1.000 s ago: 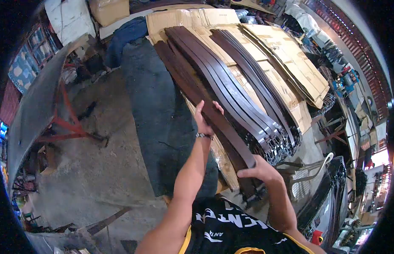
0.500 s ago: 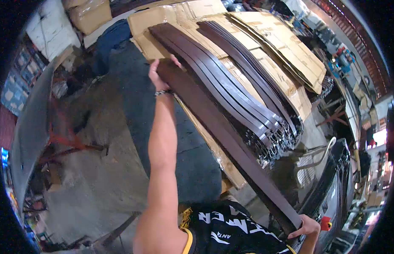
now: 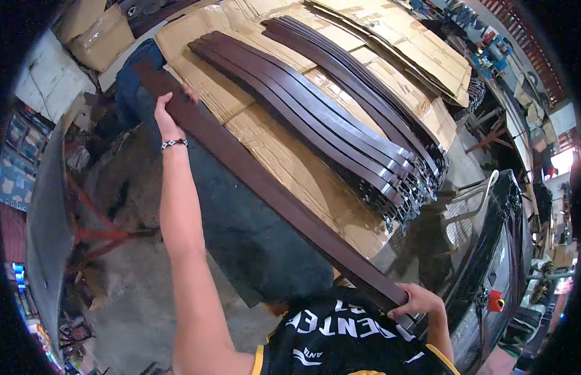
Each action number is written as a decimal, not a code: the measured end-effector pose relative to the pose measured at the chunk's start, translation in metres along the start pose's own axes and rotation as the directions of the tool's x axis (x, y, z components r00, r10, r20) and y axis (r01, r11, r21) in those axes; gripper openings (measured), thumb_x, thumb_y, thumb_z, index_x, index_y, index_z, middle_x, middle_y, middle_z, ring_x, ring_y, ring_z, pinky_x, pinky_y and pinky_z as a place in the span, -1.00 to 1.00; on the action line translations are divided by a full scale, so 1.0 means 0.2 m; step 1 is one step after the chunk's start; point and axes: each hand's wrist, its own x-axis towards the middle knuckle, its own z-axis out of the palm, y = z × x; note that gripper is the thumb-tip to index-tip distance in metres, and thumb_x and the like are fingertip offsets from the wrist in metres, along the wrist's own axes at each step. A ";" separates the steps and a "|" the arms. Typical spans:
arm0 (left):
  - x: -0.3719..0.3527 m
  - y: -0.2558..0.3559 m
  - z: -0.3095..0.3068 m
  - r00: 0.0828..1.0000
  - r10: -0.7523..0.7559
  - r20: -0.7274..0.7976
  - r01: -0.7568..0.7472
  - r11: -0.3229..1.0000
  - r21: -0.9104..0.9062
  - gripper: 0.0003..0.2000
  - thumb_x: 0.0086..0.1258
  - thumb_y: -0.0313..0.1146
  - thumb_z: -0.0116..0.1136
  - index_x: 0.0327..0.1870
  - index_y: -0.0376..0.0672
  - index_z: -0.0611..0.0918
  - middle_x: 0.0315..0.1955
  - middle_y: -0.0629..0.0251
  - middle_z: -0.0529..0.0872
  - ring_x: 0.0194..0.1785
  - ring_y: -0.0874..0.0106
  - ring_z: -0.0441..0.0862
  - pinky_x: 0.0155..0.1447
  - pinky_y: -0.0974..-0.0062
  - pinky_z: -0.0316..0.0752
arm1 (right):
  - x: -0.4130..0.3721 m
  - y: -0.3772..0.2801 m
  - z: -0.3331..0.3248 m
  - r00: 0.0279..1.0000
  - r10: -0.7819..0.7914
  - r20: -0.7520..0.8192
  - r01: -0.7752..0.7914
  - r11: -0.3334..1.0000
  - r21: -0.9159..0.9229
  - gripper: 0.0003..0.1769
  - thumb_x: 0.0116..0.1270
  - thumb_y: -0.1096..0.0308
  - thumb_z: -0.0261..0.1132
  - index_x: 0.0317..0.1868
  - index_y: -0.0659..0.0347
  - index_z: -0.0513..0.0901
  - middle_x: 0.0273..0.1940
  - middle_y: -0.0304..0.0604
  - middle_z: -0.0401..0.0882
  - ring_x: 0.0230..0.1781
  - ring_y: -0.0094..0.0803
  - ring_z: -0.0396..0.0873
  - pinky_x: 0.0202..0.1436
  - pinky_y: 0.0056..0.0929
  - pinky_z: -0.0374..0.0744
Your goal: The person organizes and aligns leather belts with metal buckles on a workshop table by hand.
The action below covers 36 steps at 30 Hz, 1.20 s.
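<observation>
A long dark brown stack of leather belts (image 3: 259, 174) stretches diagonally between my hands. My left hand (image 3: 168, 119) is closed around it near the far end, thumb on one side and fingertips on the other. At the near end, close to my body, my right hand (image 3: 422, 299) grips it; any buckles there are hidden. Beside it on the cardboard lies a fanned pile of brown belts (image 3: 303, 112), with metal buckles (image 3: 406, 194) bunched at its near end. A second belt pile (image 3: 359, 81) lies just beyond.
Flattened cardboard (image 3: 272, 134) covers the work table, with more cardboard sheets (image 3: 403, 47) stacked at the back. Dark cloth (image 3: 253, 231) hangs along the near left side. A chair (image 3: 462, 219) and a black-wrapped bundle (image 3: 484, 281) stand at right. A curved dark panel (image 3: 50, 206) is at left.
Both hands have shifted left with the held belts, which have come away from beside the pile. More bare cardboard shows between them and the pile. The view has also shifted slightly.
</observation>
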 end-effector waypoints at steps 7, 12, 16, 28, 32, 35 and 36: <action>0.34 -0.14 -0.26 0.998 -0.068 -0.016 0.067 0.996 -0.065 -0.55 0.30 -0.22 0.11 0.07 -0.44 0.58 -0.12 0.01 0.74 -0.05 0.10 0.70 0.16 0.15 0.58 | 0.25 -0.14 -0.06 0.994 0.079 -0.071 -0.082 0.995 -0.048 -0.17 0.02 0.11 0.67 0.26 0.33 0.58 -0.05 0.04 0.78 -0.06 -0.25 0.72 0.12 -0.28 0.62; 0.79 -0.24 -0.45 0.970 -0.160 -0.183 0.186 0.974 0.132 -0.67 0.26 -0.29 0.26 -0.06 -0.36 0.65 -0.12 0.07 0.75 -0.03 0.18 0.70 0.20 0.17 0.56 | 0.60 -0.22 -0.08 0.990 0.055 -0.131 -0.078 0.981 -0.177 -0.20 0.05 0.15 0.68 0.24 0.35 0.59 -0.05 -0.05 0.77 -0.07 -0.33 0.69 0.08 -0.30 0.62; 0.79 -0.46 -0.55 0.922 -0.088 -0.377 0.240 0.894 0.378 -0.73 0.16 -0.41 0.43 -0.13 -0.26 0.70 -0.10 0.18 0.76 -0.04 0.30 0.71 0.18 0.23 0.56 | 0.91 -0.04 -0.09 0.991 0.019 -0.130 -0.034 0.993 -0.114 -0.11 0.01 0.05 0.68 0.29 0.33 0.56 0.05 0.05 0.73 0.07 -0.25 0.68 0.19 -0.30 0.61; -0.84 -0.82 0.08 0.858 -0.459 -0.231 0.486 0.580 0.654 -0.56 0.59 -0.07 0.08 -0.34 -0.31 0.70 -0.53 0.15 0.75 -0.50 0.41 0.74 -0.44 0.52 0.63 | 0.85 -0.39 -0.23 0.996 -0.084 -0.036 0.084 0.996 0.008 -0.10 0.03 0.07 0.68 0.29 0.43 0.55 0.05 0.01 0.72 0.06 -0.29 0.65 0.23 -0.37 0.55; -1.57 -1.23 0.21 0.500 -0.851 -0.158 0.847 0.443 0.294 -0.31 0.56 0.28 0.01 -0.15 -0.38 0.70 -0.33 0.12 0.80 -0.30 0.30 0.82 -0.19 0.34 0.76 | 0.81 -0.44 -0.22 1.000 -0.001 0.004 0.000 0.979 0.205 -0.13 0.04 0.11 0.66 0.27 0.46 0.55 0.04 -0.04 0.71 0.05 -0.32 0.63 0.25 -0.39 0.53; -1.94 -1.44 0.35 0.427 -0.904 -0.030 0.860 0.396 0.322 -0.34 0.55 0.33 -0.02 -0.03 -0.25 0.64 -0.23 0.32 0.72 -0.14 0.50 0.67 -0.02 0.53 0.60 | 0.94 -0.22 -0.15 0.996 0.086 -0.029 -0.083 0.994 0.071 -0.12 0.03 0.04 0.65 0.28 0.39 0.58 0.06 -0.11 0.73 0.05 -0.32 0.64 0.21 -0.37 0.55; -1.97 -1.40 0.45 0.402 -0.913 -0.074 0.870 0.355 0.341 -0.18 0.49 0.40 0.00 0.33 -0.31 0.47 0.25 0.12 0.59 0.26 0.36 0.57 0.25 0.37 0.52 | 0.97 -0.15 -0.13 0.987 0.157 -0.015 -0.157 0.987 -0.013 -0.08 0.02 0.00 0.65 0.33 0.33 0.56 0.10 -0.11 0.73 0.08 -0.28 0.66 0.22 -0.34 0.56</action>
